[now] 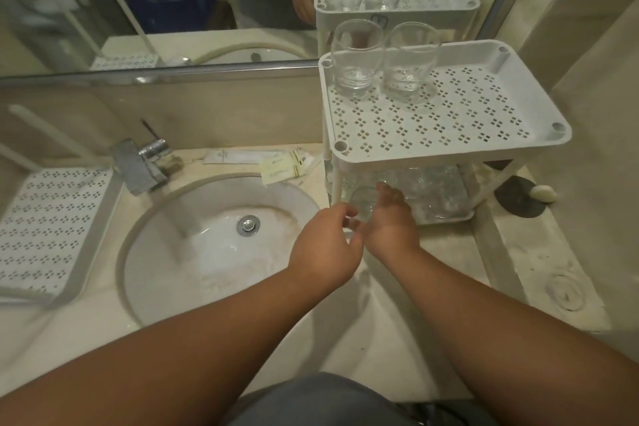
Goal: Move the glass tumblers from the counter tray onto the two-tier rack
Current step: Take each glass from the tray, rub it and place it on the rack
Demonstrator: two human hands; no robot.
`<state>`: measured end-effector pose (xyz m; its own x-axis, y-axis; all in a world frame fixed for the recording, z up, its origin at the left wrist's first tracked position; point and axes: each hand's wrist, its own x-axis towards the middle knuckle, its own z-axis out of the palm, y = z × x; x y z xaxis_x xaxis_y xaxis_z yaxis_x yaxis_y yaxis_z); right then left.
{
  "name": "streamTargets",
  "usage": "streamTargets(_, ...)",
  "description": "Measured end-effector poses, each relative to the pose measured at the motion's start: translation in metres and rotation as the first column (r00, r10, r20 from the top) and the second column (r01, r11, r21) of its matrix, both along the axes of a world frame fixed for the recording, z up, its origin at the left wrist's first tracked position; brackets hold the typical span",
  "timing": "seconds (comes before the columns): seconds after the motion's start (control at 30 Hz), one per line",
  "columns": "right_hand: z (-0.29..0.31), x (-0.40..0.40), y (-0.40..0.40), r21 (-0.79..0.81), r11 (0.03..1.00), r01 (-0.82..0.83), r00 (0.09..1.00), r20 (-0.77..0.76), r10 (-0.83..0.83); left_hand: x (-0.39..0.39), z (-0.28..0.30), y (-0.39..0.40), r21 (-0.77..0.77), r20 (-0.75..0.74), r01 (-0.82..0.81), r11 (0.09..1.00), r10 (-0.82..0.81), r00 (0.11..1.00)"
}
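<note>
Two-tier rack (446, 149) holding glass tumblers.
Two tumblers (356, 59) stand on top; both hands, left hand (325, 245) and right hand (392, 221), together clasp a tumbler (363, 206) at the lower tier.

We can read no text in this frame. A white packet (238, 156) and the small cream sachets (281, 168) on the bench behind the sink, at the middle of the frame, carry printed marks, but these are too small and blurred. The dark label (378, 20) on the rack's mirror image is unreadable too.
</note>
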<state>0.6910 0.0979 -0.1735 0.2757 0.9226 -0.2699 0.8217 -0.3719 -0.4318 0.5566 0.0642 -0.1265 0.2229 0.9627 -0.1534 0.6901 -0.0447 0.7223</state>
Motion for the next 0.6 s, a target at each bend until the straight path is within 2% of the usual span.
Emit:
streamTargets(0.1, -0.009, -0.004, 0.006, -0.007, 0.999, 0.044, 0.999, 0.011, -0.044, -0.002, -0.002, 0.002, -0.065, 0.027, -0.038, 0.997, 0.039, 0.999)
streamTargets(0.37, -0.018, -0.003, 0.009, 0.103, 0.973, 0.204, 0.971, -0.146, -0.189, -0.017, -0.006, 0.003, -0.17, -0.012, -0.027, 0.985, 0.025, 1.0)
streamTargets(0.6, 0.009, -0.007, -0.015, 0.337, 0.877, 0.343, 0.926, -0.279, -0.255, -0.015, 0.001, 0.005, -0.181, 0.045, 0.044, 0.983, -0.037, 0.998)
